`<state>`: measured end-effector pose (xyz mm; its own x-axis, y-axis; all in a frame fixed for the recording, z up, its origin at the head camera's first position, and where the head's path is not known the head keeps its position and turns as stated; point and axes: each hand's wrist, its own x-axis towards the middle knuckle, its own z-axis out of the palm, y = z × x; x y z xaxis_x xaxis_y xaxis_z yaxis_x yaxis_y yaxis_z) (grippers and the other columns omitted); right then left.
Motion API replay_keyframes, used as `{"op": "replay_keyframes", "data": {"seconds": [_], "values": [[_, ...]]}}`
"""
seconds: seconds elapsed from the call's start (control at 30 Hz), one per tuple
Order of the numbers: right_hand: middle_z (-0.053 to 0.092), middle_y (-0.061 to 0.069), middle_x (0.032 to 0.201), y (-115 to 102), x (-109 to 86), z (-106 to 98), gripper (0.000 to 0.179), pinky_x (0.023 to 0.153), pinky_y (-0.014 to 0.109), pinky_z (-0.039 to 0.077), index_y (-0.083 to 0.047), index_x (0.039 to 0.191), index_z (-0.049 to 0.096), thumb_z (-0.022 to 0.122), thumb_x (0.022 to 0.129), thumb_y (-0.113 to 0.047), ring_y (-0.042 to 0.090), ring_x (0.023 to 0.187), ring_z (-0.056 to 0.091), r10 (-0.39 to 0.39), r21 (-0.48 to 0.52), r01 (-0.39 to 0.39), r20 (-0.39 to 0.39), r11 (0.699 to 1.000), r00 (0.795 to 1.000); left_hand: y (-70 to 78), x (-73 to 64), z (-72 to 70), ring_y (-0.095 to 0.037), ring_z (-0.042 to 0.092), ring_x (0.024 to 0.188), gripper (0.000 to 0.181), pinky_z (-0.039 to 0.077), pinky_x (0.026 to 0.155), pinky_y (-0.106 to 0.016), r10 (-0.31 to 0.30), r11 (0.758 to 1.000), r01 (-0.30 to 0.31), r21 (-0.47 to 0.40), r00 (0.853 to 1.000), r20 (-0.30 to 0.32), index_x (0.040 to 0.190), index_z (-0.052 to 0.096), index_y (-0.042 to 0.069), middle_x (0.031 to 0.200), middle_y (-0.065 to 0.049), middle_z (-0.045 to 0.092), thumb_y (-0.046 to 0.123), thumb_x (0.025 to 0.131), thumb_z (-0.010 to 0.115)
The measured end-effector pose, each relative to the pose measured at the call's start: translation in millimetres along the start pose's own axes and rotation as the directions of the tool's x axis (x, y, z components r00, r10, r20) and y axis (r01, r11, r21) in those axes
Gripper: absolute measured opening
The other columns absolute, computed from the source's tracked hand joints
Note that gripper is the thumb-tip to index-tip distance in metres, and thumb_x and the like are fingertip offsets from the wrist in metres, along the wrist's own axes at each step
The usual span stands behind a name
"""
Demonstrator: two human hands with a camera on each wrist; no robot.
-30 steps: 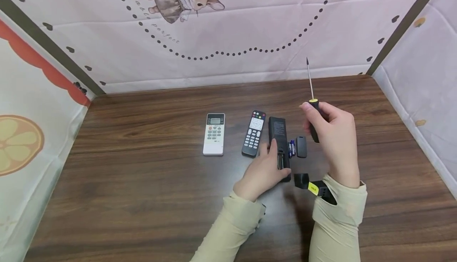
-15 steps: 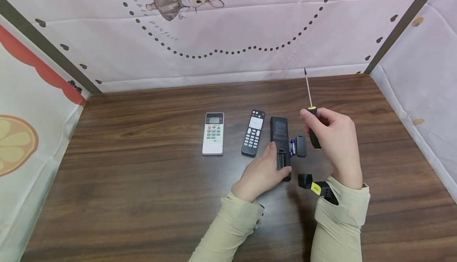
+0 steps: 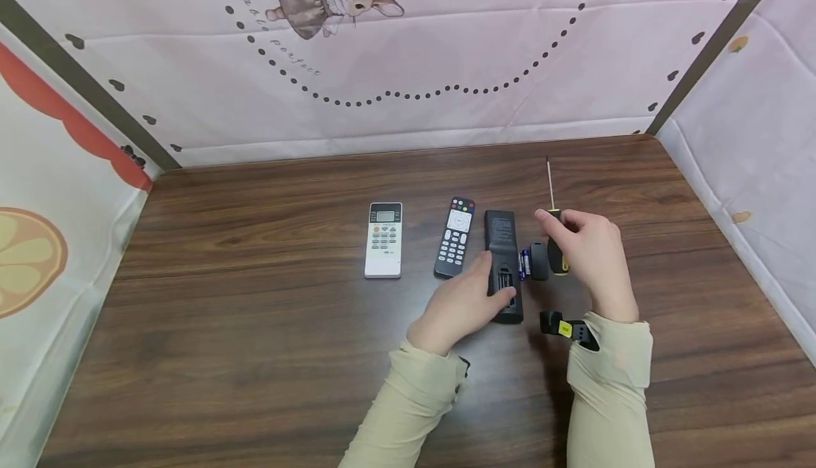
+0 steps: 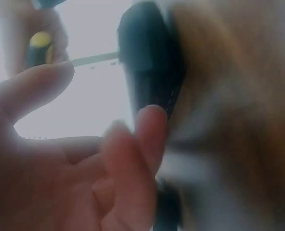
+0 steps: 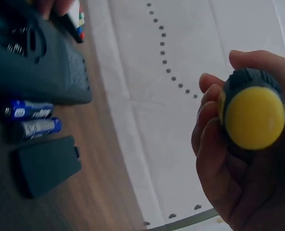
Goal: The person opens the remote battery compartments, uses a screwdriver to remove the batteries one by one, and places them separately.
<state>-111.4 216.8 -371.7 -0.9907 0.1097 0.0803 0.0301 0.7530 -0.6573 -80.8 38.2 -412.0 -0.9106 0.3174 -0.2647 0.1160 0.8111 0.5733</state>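
A black remote control [image 3: 501,231] lies face down in the head view, its battery compartment uncovered and showing metal contacts. My left hand [image 3: 455,305] is over its lower left side, fingertips at the left edge and thumb above the compartment. In the left wrist view the fingers [image 4: 128,168] are blurred, with the thumb apart from the remote. My right hand [image 3: 596,255] grips a screwdriver [image 3: 558,259] by its black-and-yellow handle, the shaft pointing away toward the back wall. Blue batteries [image 5: 32,110] and a dark battery cover [image 5: 48,166] lie between the remote and this hand.
Left of the black remote lie a dark remote with white buttons [image 3: 455,238] and a white remote with a small display [image 3: 383,259]. Printed cloth walls [image 3: 446,50] border the wooden table [image 3: 255,312] at the back and sides.
My right hand has lowered the screwdriver toward the table, beside the battery cover. My left thumb has shifted from the remote's right edge to above the compartment.
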Motion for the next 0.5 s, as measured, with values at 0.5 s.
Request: {"op": "replay_keyframes", "data": {"seconds": [0.5], "values": [[0.054,0.011,0.080,23.7,5.6,-1.1,0.061,0.056,0.031,0.036,-0.005,0.087,0.058,0.042,0.081,-0.064,0.026,0.075,0.046,0.097,-0.122,-0.065,0.279,0.990,0.955,-12.0,0.0,-12.3,-0.019,0.044,0.099,0.050,0.044,0.072,-0.033,0.040,0.995,0.003,0.100,0.906,-0.421,0.127,0.049,0.019,0.116,-0.004,0.050,0.039,0.082,0.059]]}}
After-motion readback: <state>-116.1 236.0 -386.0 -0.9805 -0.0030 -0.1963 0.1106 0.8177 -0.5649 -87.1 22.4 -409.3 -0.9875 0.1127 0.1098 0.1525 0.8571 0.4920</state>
